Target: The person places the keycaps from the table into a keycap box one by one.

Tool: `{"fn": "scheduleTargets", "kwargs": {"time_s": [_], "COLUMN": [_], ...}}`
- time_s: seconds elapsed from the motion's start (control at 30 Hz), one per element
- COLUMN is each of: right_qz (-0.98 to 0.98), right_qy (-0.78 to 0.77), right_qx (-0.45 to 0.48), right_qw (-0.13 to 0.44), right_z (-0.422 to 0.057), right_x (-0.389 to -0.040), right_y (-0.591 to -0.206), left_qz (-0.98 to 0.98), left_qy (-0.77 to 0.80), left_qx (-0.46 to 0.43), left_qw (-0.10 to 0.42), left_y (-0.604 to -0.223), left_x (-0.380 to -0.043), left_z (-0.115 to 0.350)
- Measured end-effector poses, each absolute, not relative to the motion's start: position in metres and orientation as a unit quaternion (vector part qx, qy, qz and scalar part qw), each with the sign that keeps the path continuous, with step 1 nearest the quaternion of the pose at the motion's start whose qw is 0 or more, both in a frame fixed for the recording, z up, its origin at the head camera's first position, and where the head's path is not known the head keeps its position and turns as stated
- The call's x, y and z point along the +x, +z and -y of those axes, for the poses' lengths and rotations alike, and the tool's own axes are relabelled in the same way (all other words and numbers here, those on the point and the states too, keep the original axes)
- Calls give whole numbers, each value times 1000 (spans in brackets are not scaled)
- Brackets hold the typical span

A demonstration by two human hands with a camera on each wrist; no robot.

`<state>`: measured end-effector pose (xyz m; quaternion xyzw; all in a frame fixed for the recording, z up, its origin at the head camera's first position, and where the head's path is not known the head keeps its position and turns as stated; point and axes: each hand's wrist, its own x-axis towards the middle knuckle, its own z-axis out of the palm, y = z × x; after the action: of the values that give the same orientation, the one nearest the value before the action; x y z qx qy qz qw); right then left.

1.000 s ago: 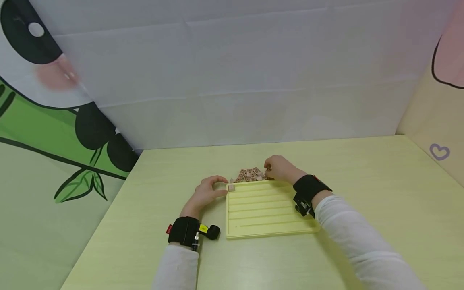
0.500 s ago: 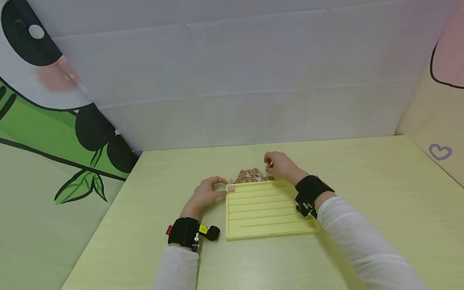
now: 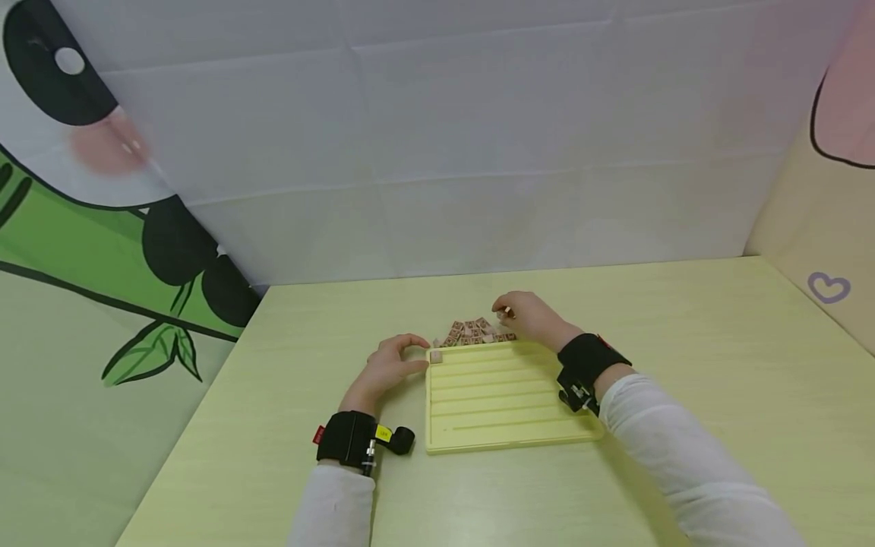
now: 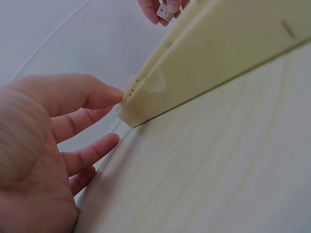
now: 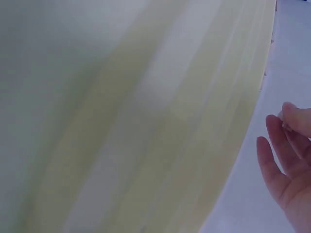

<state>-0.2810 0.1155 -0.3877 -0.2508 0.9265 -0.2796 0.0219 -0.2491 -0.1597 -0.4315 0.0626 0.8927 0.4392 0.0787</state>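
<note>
A yellow ridged tray [image 3: 513,395] lies on the table, with one small pale tile [image 3: 436,356] in its far left corner. My left hand [image 3: 393,366] holds that corner between thumb and index finger; in the left wrist view the thumb of the left hand [image 4: 63,131] presses the tray's edge [image 4: 155,82]. Beyond the tray's far edge, my right hand [image 3: 532,315] pinches a small tile [image 3: 507,312]. The left wrist view shows a mark like a 4 on this tile [image 4: 165,12]. In the right wrist view the right hand [image 5: 289,155] mostly hides it.
Several small brown-and-white tiles [image 3: 472,331] lie in a cluster along the tray's far edge. A pale wall [image 3: 478,220] rises behind the table [image 3: 239,456]. Cartoon-printed panels stand at left and right.
My right hand has lifted a tile from the cluster's right end, then shifted slightly left, turning the tile in its fingertips. The left hand and tray stay put.
</note>
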Motion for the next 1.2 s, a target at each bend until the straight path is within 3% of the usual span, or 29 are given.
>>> {"fn": "scheduleTargets", "kwargs": {"time_s": [0.63,1.2], "right_qz": [-927,-908], "right_qy": [-268,-290], "right_qx": [-264,-301], "right_qw": [7,42], "right_z": [-109,-91], "right_x": [-280,-279], "right_y": [-373,-367], "left_qz": [-893,-900], "left_qy": [439,425], "left_qx": [58,64], "left_qw": [82,72], "left_y": [-429,-427], "left_x": [-247,-253], "left_z": [160,157]}}
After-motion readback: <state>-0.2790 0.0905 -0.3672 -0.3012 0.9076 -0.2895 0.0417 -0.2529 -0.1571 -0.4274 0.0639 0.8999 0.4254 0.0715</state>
